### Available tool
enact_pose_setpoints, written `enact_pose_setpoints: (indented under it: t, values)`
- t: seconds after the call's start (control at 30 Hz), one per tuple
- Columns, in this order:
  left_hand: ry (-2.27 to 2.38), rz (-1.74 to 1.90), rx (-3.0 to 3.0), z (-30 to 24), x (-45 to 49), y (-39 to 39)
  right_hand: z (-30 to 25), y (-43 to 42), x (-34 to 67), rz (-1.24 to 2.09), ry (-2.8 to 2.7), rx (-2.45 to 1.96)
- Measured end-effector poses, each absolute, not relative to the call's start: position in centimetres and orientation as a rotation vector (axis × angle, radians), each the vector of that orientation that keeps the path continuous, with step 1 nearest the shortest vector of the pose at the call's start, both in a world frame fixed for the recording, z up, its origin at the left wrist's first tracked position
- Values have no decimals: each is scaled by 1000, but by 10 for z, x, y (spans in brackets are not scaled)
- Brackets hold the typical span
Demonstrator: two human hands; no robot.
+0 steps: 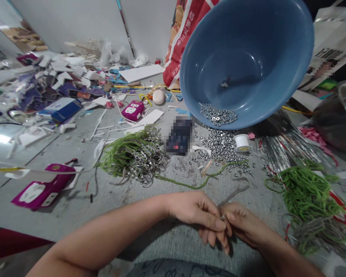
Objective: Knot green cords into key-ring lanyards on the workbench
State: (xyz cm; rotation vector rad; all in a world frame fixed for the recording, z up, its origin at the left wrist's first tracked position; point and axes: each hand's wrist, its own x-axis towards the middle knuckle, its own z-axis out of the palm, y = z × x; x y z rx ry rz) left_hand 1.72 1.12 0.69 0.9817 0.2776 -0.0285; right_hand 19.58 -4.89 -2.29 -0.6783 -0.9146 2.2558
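Note:
My left hand and my right hand meet low in the middle, both closed in a pinch with thumbs almost touching. A small shiny metal piece shows between the fingertips; its exact shape is too small to tell. From between the hands a grey cord runs up and right and ends in a loop on the table. The fingers hide its other end. Beyond the hands lie a green cord and a spread of small metal nuts.
A blue basin with nuts inside leans at the back. Bundled green cords with metal rings lie left, and a green cord pile right. A white spool, a blurred dark object and purple boxes stand about.

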Motion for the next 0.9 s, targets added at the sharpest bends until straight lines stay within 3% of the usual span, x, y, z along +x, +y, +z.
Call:
enact_pose_setpoints:
  t: [0.9]
  values:
    - [267, -90, 978, 4, 18, 9, -27, -51, 197, 2410, -935, -625]
